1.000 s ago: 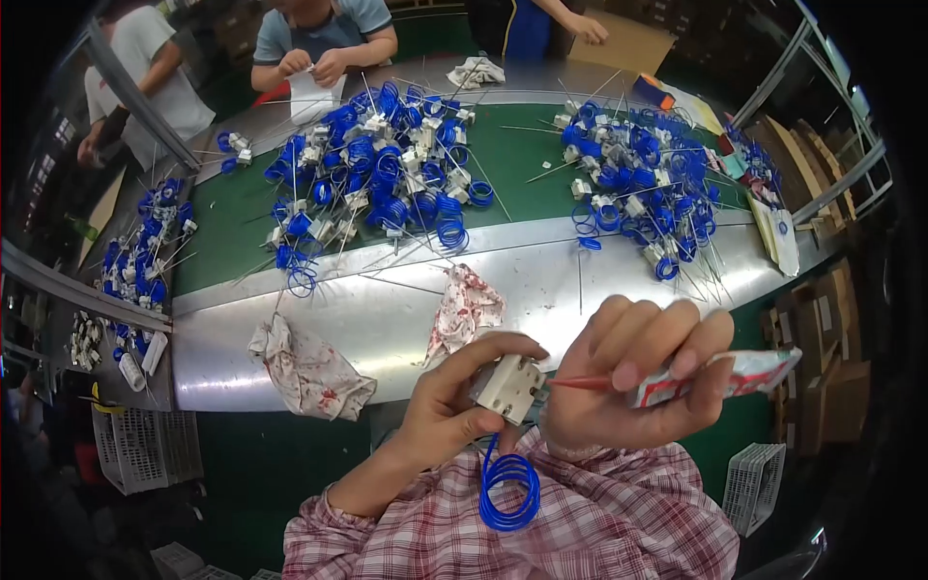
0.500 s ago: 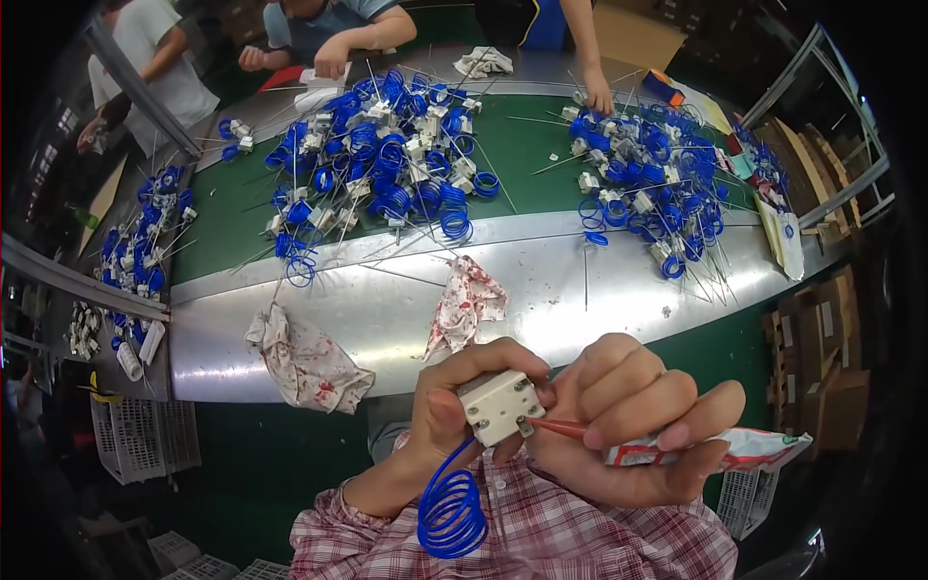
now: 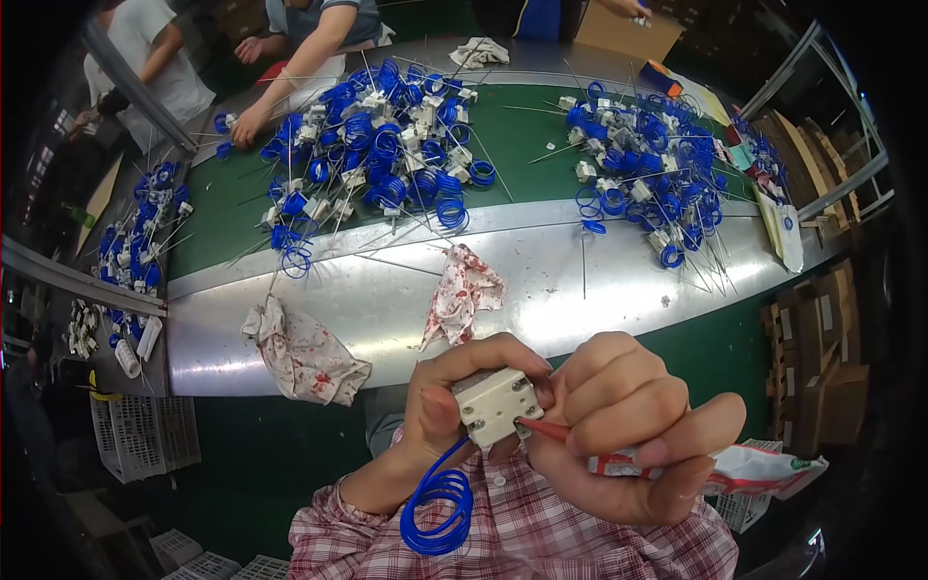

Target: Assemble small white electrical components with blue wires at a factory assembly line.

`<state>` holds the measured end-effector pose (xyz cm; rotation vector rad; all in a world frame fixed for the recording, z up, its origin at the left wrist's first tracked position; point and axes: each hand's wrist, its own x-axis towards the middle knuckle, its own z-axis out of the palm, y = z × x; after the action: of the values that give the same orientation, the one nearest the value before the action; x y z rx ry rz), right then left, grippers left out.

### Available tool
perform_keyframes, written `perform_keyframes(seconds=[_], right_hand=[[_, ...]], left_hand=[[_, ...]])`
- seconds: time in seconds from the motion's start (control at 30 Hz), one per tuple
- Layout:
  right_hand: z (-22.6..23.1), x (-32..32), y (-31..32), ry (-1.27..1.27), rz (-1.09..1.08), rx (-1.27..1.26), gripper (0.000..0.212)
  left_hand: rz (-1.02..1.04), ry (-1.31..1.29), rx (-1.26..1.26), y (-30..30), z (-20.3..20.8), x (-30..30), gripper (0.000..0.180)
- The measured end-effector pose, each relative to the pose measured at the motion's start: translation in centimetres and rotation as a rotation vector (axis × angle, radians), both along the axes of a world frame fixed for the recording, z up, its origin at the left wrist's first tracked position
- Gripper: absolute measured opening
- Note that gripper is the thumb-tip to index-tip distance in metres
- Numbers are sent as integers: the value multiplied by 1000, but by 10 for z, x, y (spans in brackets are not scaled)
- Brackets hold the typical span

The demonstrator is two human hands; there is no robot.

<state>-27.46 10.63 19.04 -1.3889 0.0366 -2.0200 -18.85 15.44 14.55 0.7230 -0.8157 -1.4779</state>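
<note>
My left hand point(image 3: 437, 401) grips a white capillary thermostat point(image 3: 498, 411) between thumb and fingers, its face with small metal terminals turned up. From its lower corner hangs a blue coiled capillary point(image 3: 414, 527). My right hand point(image 3: 623, 416) is closed around a soft white and red squeeze tube point(image 3: 744, 468). The tube's red pointed nozzle point(image 3: 543, 428) touches the thermostat's face at a metal terminal near the lower edge. Whether anything comes out of the tip is too small to tell.
Beyond the metal table edge point(image 3: 387, 333) lie two red-stained cloths point(image 3: 304, 353). Tangled thermostats with blue coils point(image 3: 387, 145) are heaped on the green surface, with another heap point(image 3: 648, 164) at right. Co-workers stand across the table; one person's hand point(image 3: 253, 124) reaches by the left heap.
The nozzle tip has shifted slightly left and up on the thermostat. The blue coil has swung left. Across the table, one person's arm reached down to the left heap; another's hand left the right heap.
</note>
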Motion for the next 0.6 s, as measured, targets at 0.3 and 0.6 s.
perform_keyframes(seconds=[0.3,0.6], right_hand=[[-5,5,-4,70,-80,-114,23],[-2,-5,-15,176,218,-129,16]], left_hand=[[33,65,32,2,-1,1,88],[62,102,114,2,5,1,84]])
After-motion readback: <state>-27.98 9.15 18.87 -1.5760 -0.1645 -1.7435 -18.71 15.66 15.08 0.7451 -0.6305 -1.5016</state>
